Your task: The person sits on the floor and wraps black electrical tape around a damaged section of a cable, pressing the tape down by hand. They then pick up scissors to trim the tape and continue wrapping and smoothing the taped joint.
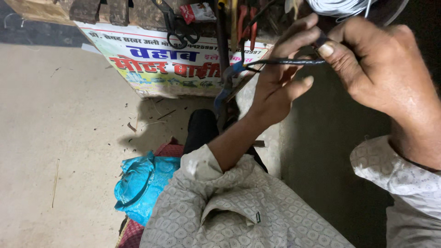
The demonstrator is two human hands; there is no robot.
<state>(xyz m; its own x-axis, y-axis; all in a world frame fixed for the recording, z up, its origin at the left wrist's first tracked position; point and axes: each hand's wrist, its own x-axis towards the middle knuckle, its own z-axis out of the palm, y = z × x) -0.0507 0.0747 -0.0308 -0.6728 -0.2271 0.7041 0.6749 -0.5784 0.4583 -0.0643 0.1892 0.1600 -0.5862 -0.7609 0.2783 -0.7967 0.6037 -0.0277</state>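
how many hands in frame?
2. Left hand at centre top, fingers around a black cable. Right hand at upper right, pinching the same cable's end. No other person's hands show.

Dim, warm indoor light. Floor (59,138) at left of frame evenly lit, pale. Right side falls into deep shadow, detail lost. Soft shadow under the printed banner (161,64) at upper centre. Right hand (386,69) at upper right slightly blurred, close to lens. Mild wide-angle stretch at edges. No glare.
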